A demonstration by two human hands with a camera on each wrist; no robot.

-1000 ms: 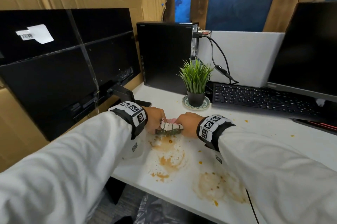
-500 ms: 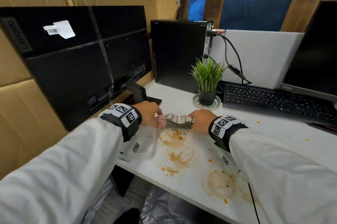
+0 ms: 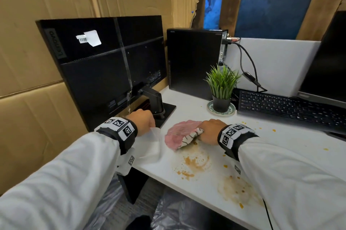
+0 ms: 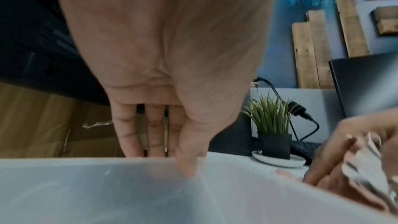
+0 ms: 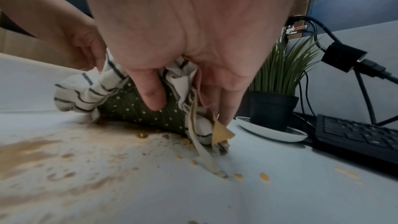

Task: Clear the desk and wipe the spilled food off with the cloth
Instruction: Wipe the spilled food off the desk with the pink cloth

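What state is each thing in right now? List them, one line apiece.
cloth: bunched, partly spread on the desk
right hand: grips the cloth
left hand: pinches a translucent plastic sheet
desk: smeared with brown spill and crumbs
potted plant: upright on its saucer
monitor: back facing the camera

Both hands low: right hand (image 3: 209, 130) fingers curled gripping, left hand (image 3: 143, 121) pinching

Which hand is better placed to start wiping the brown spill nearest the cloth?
Right. The right hand already grips the cloth, at the spill's far edge. The left hand is off to the side, pinching a clear plastic sheet.
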